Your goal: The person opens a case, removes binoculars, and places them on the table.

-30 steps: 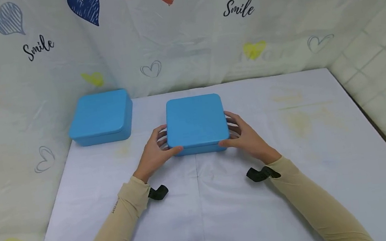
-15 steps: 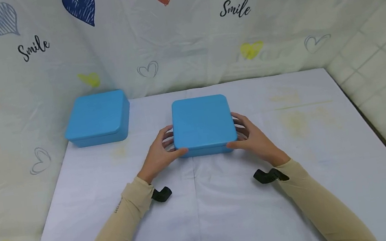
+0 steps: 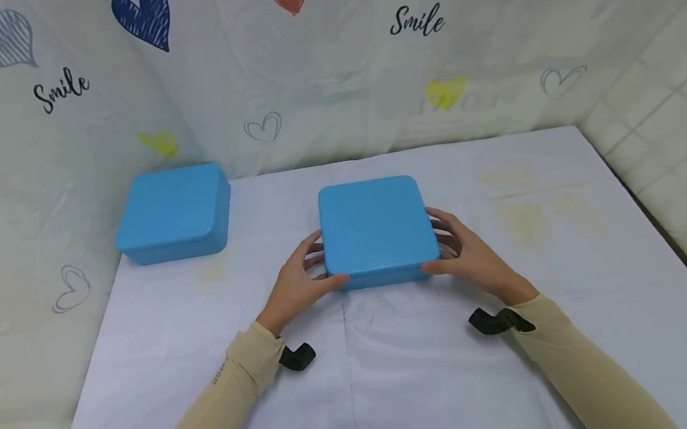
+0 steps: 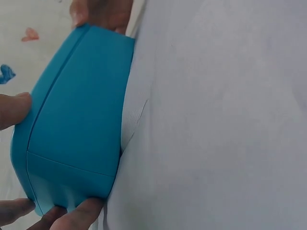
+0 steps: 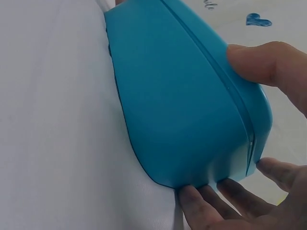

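A blue lidded box (image 3: pixel 378 228) with rounded corners is in the middle of the white table, its lid on. My left hand (image 3: pixel 296 287) grips its left side, thumb at the front left corner and fingers spread along the side wall. On the opposite side my right hand (image 3: pixel 469 255) grips it the same way, thumb on the front right corner. In the left wrist view, the seam between lid and body runs along the box (image 4: pixel 79 100). From the right wrist, the thumb presses the lid edge of the box (image 5: pixel 182 96) while the fingertips lie along its end wall.
A second blue box (image 3: pixel 174 209) of like shape sits at the table's back left corner. The table (image 3: pixel 536 363) has a white cloth with a crease down the middle. Behind it hangs a sheet (image 3: pixel 322 63) printed with hearts and words.
Both hands and the box between them have moved right and toward the person, away from the back edge. The second box stays where it was; the camera view has shifted slightly.
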{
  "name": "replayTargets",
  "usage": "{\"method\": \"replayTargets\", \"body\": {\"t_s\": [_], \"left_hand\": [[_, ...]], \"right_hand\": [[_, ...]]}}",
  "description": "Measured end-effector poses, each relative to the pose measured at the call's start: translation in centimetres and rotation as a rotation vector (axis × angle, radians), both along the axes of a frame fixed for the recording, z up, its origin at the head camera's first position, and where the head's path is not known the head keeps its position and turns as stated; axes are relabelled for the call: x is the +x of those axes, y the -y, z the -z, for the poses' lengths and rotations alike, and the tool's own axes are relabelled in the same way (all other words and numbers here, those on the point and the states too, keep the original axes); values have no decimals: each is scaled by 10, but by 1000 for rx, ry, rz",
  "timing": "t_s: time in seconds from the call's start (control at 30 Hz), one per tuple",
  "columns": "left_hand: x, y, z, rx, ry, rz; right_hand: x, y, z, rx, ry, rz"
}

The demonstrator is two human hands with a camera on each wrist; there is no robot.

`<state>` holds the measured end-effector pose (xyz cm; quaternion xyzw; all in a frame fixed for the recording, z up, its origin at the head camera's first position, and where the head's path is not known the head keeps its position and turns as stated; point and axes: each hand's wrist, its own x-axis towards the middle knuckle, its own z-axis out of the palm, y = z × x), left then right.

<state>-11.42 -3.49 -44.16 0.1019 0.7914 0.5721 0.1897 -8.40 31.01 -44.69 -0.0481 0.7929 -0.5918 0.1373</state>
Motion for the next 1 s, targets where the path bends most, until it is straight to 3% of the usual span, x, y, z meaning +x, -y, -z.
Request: {"method": "replayTargets", "body": {"t_s": [0.5, 1.0], "left_hand": [[13, -28, -3, 20, 28, 24], [17, -52, 0, 33, 38, 58]], "right_hand": [[19, -30, -5, 52, -22, -1], [34, -55, -9, 109, -10, 4]]}}
